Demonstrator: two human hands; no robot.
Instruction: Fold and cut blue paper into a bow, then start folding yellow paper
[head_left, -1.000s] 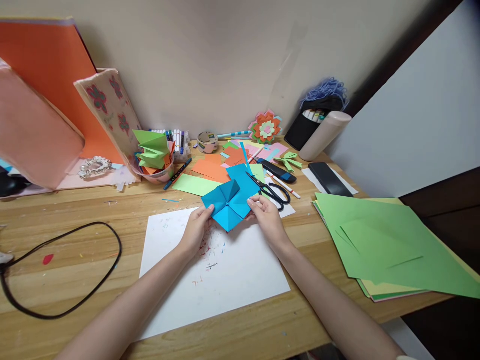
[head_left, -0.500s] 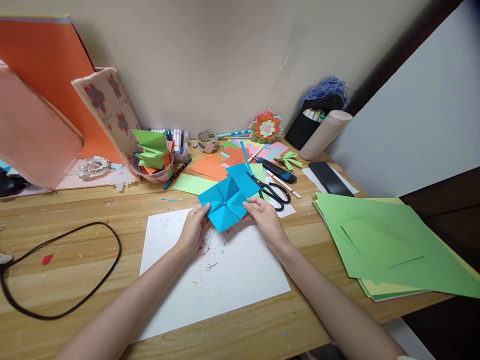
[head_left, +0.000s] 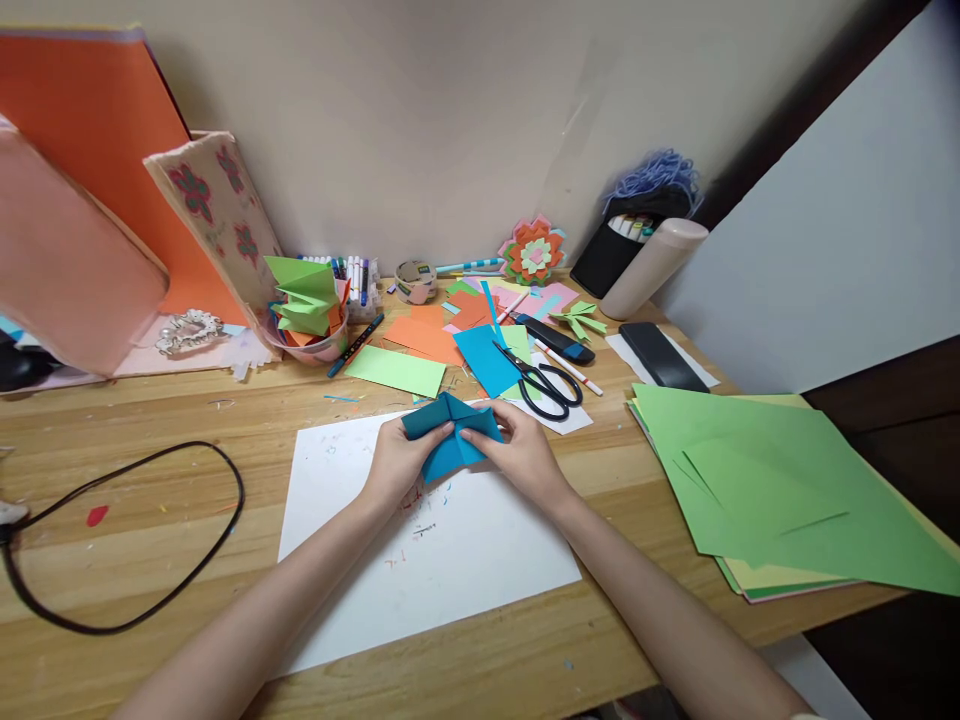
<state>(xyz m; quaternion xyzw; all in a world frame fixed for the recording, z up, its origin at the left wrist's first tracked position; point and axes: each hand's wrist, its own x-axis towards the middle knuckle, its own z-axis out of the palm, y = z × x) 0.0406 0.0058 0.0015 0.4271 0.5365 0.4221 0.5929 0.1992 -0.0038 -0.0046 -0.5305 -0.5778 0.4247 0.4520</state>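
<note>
A creased blue sheet of origami paper is held up over the white sheet, tilted and partly folded. My left hand grips its left side, thumb pressed on the front near the centre. On the other side my right hand pinches it the same way, thumb also near the middle; the fingers behind the paper are mostly hidden. Black-handled scissors lie just beyond my right hand, their blades over another blue paper piece.
Coloured scraps, a light green strip and a utility knife lie behind. Green paper sheets are stacked at right, near a black phone-like slab. A tub of folded paper stands back left; a black cable loops at left.
Both hands have moved closer together, their thumbs shifting from the edges to the paper's centre. The blue paper has come slightly lower and bends more, and now looks darker.
</note>
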